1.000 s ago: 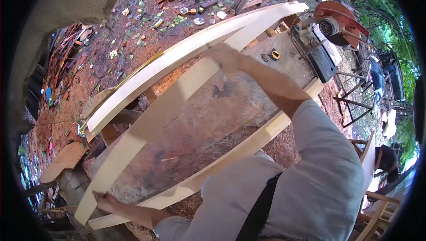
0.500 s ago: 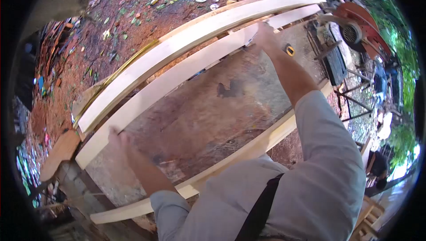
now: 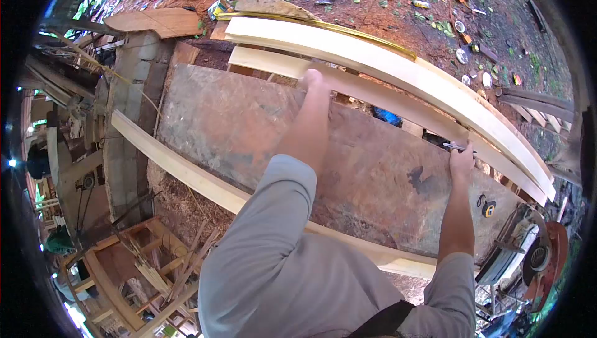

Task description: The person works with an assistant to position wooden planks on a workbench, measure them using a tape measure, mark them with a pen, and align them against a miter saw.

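A long pale board [image 3: 376,93] lies along the far side of the worn tabletop [image 3: 249,120], beside a brighter stack of boards [image 3: 348,52]. My left hand [image 3: 316,83] is at the board's near edge, left of its middle; its fingers are partly hidden and blurred. Farther right, my right hand [image 3: 461,156] is closed on a slim pen-like tool [image 3: 457,147] at the same board's edge. A yellow tape measure [image 3: 489,208] rests on the tabletop near its right end.
Another long board [image 3: 186,173] runs along the near side, by my body. A red circular saw [image 3: 547,257] is at the lower right. Wooden frames and sticks [image 3: 124,276] stand at lower left. A yellow strip [image 3: 348,29] lies behind the stack.
The view has swung toward the left end of the bench. The pale board, earlier lifted across the tabletop, now lies beside the stack. My left hand has moved inward along it.
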`<state>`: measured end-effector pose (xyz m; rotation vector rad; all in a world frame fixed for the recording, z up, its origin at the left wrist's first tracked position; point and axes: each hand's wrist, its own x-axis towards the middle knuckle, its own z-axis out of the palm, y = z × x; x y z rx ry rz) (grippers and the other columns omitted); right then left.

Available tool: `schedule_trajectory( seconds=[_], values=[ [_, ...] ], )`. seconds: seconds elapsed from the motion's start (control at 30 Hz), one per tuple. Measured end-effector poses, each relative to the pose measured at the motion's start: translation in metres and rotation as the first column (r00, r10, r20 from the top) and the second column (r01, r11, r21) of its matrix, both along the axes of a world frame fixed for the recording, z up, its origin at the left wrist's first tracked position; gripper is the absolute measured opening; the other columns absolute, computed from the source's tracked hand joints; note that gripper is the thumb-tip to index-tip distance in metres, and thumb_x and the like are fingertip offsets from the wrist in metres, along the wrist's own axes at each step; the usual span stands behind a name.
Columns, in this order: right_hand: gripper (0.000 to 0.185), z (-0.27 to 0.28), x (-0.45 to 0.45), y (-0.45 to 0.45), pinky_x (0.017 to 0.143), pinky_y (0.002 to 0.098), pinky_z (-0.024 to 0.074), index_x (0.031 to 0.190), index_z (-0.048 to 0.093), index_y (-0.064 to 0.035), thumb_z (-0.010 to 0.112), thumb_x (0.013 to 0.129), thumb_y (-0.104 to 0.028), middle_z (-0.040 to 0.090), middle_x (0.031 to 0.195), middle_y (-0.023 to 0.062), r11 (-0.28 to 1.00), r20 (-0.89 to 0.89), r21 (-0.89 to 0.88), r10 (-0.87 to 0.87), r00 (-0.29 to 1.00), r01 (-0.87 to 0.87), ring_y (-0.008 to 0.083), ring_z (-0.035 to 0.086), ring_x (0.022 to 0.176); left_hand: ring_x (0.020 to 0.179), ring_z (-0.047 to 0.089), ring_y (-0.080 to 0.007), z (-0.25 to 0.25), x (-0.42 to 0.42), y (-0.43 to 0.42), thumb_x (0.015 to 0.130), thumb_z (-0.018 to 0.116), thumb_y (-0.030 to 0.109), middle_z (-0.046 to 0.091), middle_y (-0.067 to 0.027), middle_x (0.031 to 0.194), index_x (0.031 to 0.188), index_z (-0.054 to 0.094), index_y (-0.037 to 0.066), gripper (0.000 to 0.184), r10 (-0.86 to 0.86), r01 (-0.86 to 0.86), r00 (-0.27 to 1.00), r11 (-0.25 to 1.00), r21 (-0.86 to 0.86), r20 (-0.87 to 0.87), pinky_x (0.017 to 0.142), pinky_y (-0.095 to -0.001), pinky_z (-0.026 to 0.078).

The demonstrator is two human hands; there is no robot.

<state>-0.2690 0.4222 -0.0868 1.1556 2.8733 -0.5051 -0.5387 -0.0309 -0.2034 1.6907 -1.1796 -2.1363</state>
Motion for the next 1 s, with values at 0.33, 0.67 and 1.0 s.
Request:
schedule_trajectory(
  seconds=[0.33,0.67,1.0],
  values=[
    [0.053,0.011,-0.013,-0.023,0.096,0.0497,0.043,0.129,0.055,-0.0074,0.063,0.088,-0.039,0.069,0.111,0.0202,0.988,-0.036,0.113,-0.105,0.994,0.108,0.0381,0.064,0.107,0.097,0.066,-0.029,0.05,0.003,-0.017,0.097,0.045,0.011,0.061,-0.0132,0.117,0.127,0.053,0.006,0.031,-0.036,0.038,0.972,0.999,0.003,-0.231,0.078,-0.0442,0.059],
    [0.064,0.028,-0.017,-0.021,0.107,0.053,0.0296,0.127,0.05,0.0073,0.056,0.085,-0.041,0.068,0.108,0.0266,0.983,0.269,0.074,-0.183,0.946,0.169,0.0378,0.062,0.109,0.109,0.062,-0.0324,0.02,-0.014,-0.055,0.1,0.04,0.018,0.06,-0.0148,0.125,0.129,0.055,0.006,0.035,-0.472,0.515,0.844,0.847,0.137,-0.253,0.088,-0.0511,0.055],
    [0.059,0.012,-0.019,-0.014,0.105,0.0464,0.0306,0.125,0.055,0.0038,0.059,0.086,-0.041,0.063,0.122,0.0222,0.98,0.198,-0.028,-0.188,0.962,0.197,0.0339,0.054,0.121,0.119,0.059,-0.0372,0.013,-0.018,-0.063,0.103,0.034,0.022,0.057,-0.0176,0.134,0.134,0.052,0.005,0.04,-0.45,0.456,0.886,0.889,0.034,-0.11,0.094,-0.0593,0.053]
  ],
)
